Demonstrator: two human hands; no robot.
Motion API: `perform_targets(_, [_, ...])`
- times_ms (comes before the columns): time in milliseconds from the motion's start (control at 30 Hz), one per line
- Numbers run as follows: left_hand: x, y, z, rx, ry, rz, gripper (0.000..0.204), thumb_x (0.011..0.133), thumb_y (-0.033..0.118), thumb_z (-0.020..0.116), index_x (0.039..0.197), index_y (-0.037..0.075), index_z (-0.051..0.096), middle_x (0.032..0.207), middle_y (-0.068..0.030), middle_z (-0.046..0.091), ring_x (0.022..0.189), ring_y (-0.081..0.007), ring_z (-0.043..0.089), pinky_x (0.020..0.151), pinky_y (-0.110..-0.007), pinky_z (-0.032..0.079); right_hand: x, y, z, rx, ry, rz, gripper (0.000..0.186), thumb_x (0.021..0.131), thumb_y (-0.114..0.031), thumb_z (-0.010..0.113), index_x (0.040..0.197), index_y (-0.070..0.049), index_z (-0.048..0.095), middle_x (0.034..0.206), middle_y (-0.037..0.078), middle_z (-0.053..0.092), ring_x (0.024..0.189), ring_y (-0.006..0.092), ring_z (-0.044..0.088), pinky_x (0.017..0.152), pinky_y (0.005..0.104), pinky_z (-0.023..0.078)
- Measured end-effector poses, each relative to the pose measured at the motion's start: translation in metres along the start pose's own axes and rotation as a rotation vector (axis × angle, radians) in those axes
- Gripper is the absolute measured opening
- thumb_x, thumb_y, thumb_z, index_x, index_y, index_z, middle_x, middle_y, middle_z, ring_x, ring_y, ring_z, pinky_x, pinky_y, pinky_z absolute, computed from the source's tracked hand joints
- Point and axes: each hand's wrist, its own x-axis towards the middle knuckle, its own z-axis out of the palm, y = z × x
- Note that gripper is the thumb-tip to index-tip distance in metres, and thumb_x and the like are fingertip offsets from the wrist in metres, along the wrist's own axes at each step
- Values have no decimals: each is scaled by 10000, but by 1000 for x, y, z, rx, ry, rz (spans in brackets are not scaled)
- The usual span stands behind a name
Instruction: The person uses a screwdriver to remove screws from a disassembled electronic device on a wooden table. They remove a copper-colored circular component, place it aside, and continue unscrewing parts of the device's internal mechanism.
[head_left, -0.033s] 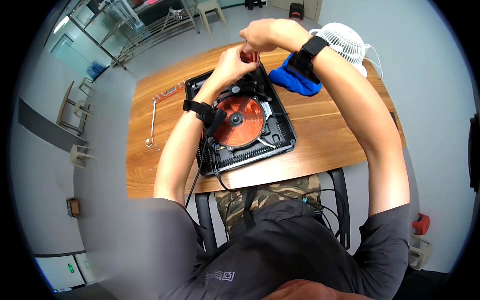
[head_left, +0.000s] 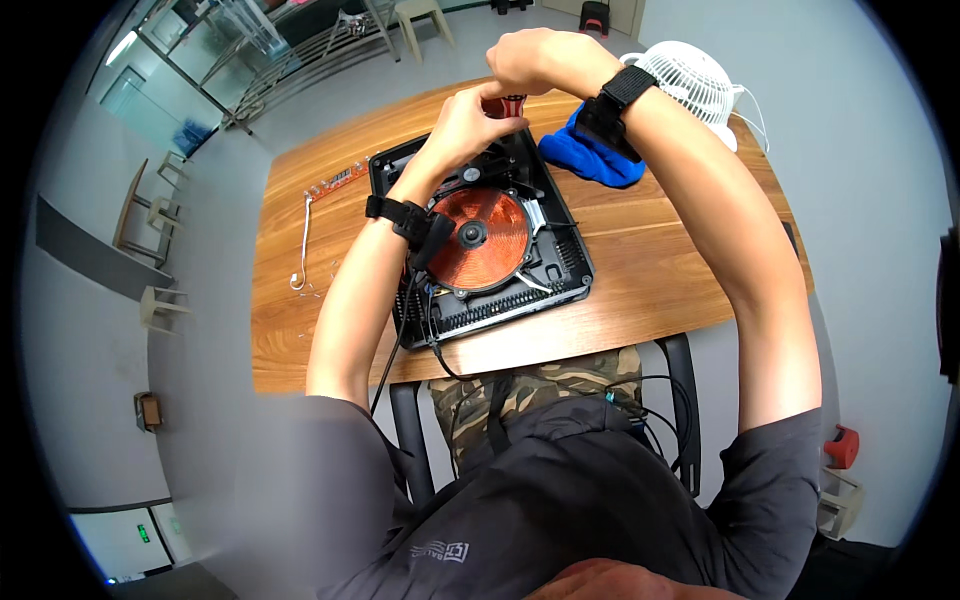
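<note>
Table: wooden table, seen from above, the person seated at its near edge.
Cooker: opened induction cooker, black housing, top plate off, lying mid-table.
Coil: copper coil round and flat at the cooker's centre.
Fan: white fan at the far right corner of the table.
Cloth: blue cloth bunched just beside the cooker's far right corner.
Left hand: over the cooker's far end, fingers curled onto the tool.
Right hand: just above the left, closed on the tool's top.
Tool: red-handled screwdriver, upright between both hands above the cooker's far edge; tip hidden.
Strip: white strip on the table's left side, well apart.
</note>
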Motion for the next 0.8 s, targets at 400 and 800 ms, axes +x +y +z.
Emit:
perform_targets(400, [-4, -14, -2, -53, -28, -105, 339, 809, 146, 823, 1065, -15, 668, 946, -71, 744, 886, -125, 694, 845, -289, 548, 10, 1, 2, 42, -221, -9, 514, 978, -427, 605, 1305, -32, 561, 1072, 202, 732, 911, 366, 719, 800, 457, 570])
perform_targets(800, [-3, 3, 4, -127, 28, -147, 304, 806, 90, 823, 1046, -25, 674, 939, -71, 746, 893, -139, 691, 816, -283, 536, -1, -11, -1, -126, -7, 28, 413, 947, -420, 604, 1107, -66, 744, 1011, 166, 756, 936, 363, 731, 796, 422, 594])
